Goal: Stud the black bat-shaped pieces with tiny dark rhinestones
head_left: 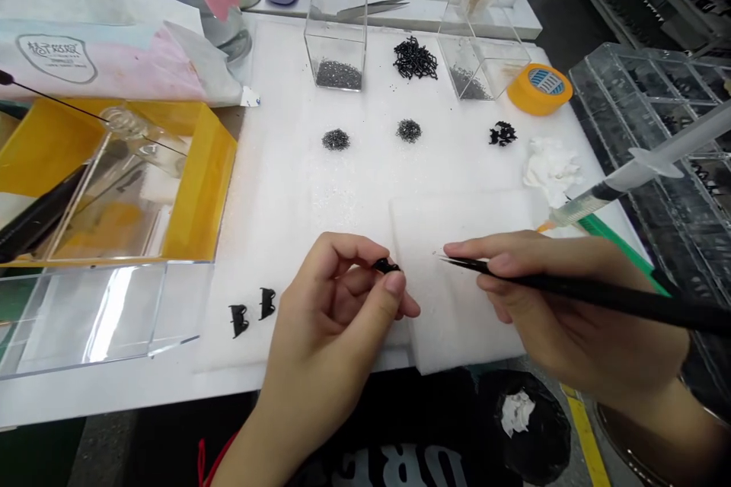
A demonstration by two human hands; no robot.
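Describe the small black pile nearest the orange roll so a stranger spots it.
On the white mat, find the orange roll at right. Below it and slightly left, beside crumpled white tissue, lies the small black pile. Its bits are chunky, unlike the two fine grey piles in its row.

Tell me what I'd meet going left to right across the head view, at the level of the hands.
Clear plastic tray, small black piece, second black piece, left hand pinching another black part, right hand holding black tweezers.
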